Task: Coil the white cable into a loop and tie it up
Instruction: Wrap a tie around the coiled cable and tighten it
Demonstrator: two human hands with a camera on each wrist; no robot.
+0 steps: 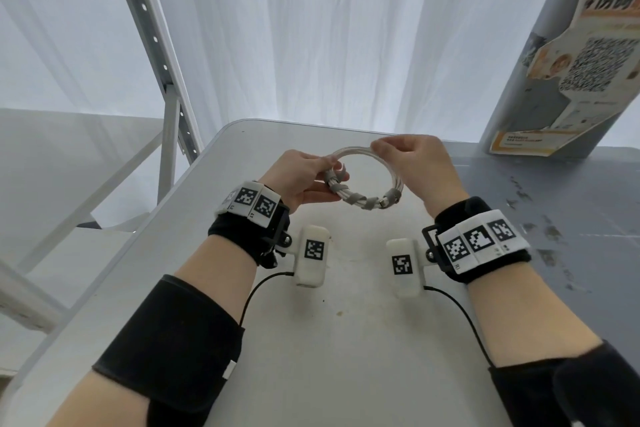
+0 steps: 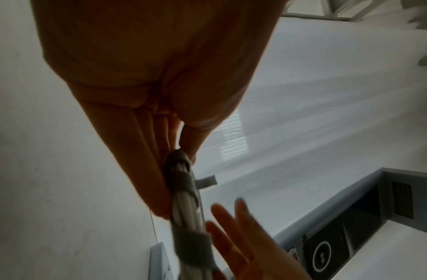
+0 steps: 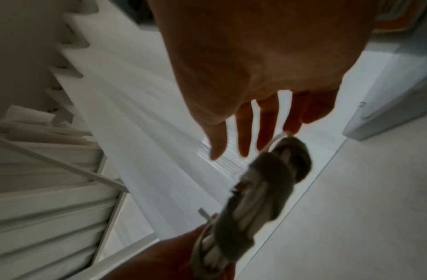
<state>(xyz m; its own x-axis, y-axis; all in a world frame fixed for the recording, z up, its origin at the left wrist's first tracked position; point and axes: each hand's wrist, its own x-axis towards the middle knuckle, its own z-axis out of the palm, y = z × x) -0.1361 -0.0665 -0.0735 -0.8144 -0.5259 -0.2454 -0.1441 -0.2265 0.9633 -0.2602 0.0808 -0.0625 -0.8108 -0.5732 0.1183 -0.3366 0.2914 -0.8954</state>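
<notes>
The white cable (image 1: pixel 353 151) is wound into a ring held just above the white table (image 1: pixel 346 340). A grey strap (image 1: pixel 356 199) spirals round the ring's near side, and its loose tail (image 1: pixel 343 170) sticks up inside the ring. My left hand (image 1: pixel 301 177) pinches the ring's left side at the strap. My right hand (image 1: pixel 415 163) pinches the top right of the ring with curled fingertips. The left wrist view shows the cable (image 2: pixel 186 208) and strap (image 2: pixel 191 246) edge-on against my left fingers (image 2: pixel 147 180). The right wrist view shows the blurred strap (image 3: pixel 267 170) below my right fingers (image 3: pixel 246 128).
A grey pillar (image 1: pixel 588 62) with a torn orange poster (image 1: pixel 571 80) stands at the back right on a grey surface (image 1: pixel 554 218) adjoining the table. A metal rack frame (image 1: pixel 156 45) rises at the left. White curtains hang behind the table's far edge.
</notes>
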